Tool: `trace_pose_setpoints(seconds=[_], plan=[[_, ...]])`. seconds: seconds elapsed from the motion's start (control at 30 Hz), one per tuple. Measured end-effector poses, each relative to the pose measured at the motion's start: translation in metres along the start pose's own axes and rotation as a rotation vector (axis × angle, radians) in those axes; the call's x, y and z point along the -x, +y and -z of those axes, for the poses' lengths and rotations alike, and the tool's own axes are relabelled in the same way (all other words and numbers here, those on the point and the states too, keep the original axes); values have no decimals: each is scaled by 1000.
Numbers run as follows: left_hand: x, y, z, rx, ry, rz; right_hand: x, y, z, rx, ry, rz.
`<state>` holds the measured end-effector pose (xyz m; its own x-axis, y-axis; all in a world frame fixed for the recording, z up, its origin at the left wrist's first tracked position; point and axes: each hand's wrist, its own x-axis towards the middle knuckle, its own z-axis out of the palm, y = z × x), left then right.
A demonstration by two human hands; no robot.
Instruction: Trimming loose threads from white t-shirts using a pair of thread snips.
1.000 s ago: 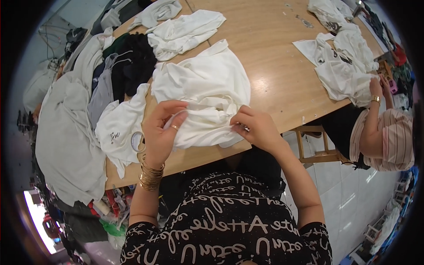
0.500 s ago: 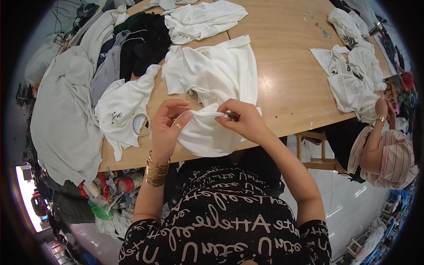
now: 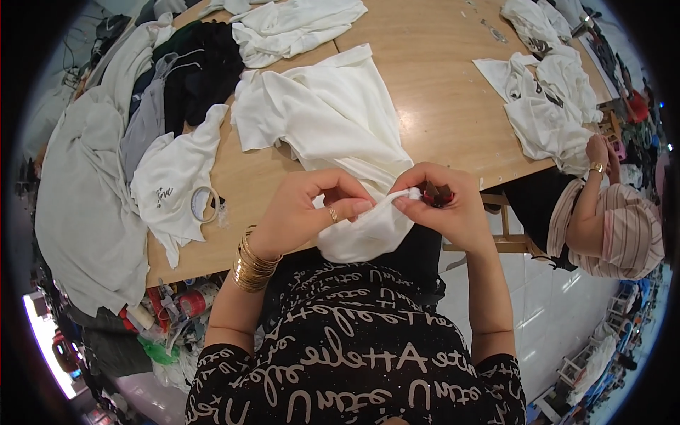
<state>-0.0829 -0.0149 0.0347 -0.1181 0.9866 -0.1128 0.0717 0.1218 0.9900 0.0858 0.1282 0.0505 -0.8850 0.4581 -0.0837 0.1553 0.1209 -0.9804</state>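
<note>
Crowding the table [image 3: 439,99] in the head view, grey cloth [image 3: 85,198], black cloth [image 3: 202,81] and a printed white cloth [image 3: 170,170] bearing a tape roll [image 3: 215,203] lie left; a co-worker [image 3: 630,227] sits right. The white garment [image 3: 326,106] spreads centrally, its near end hanging past the edge. The left hand [image 3: 319,209] pinches its hem, fingers nearly closed; the right hand [image 3: 453,205], curled, grips hem plus 1 dark-red object [image 3: 440,193]. Compared with 0.5 seconds ago, both hands are farther from the tape roll.

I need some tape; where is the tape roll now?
In the head view, the tape roll lies left of the left hand, at the printed white cloth's right edge.
</note>
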Motion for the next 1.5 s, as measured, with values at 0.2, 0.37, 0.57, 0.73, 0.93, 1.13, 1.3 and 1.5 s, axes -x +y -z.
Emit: trace_pose_setpoints(seconds=[0.2, 0.37, 0.57, 0.73, 0.93, 1.13, 1.3, 1.5], plan=[[-15, -18, -27, 106, 266, -165, -4, 22, 6, -84, 166, -50], [-12, -24, -28, 96, 24, 184, -10, 28, -8, 348, 636, 197], [-11, -22, -33, 209, 50, 132, 27, 41, -41, 398, 466, 466], [-14, -21, -31, 239, -69, 216, 24, 64, -36, 462, 476, 497], [-15, -18, -32, 245, -13, 251, 38, 57, 5, -293, 677, 72], [-17, -35, -30, -215, 71, 0, 115, 37, 94, -689, 819, 352], [-20, -36, -32, -171, 120, 186, 208, 25, 135, -534, 613, 460], [-26, -31, -32, -40, 203, 117, 274, 77, 167, 467, 808, -507]])
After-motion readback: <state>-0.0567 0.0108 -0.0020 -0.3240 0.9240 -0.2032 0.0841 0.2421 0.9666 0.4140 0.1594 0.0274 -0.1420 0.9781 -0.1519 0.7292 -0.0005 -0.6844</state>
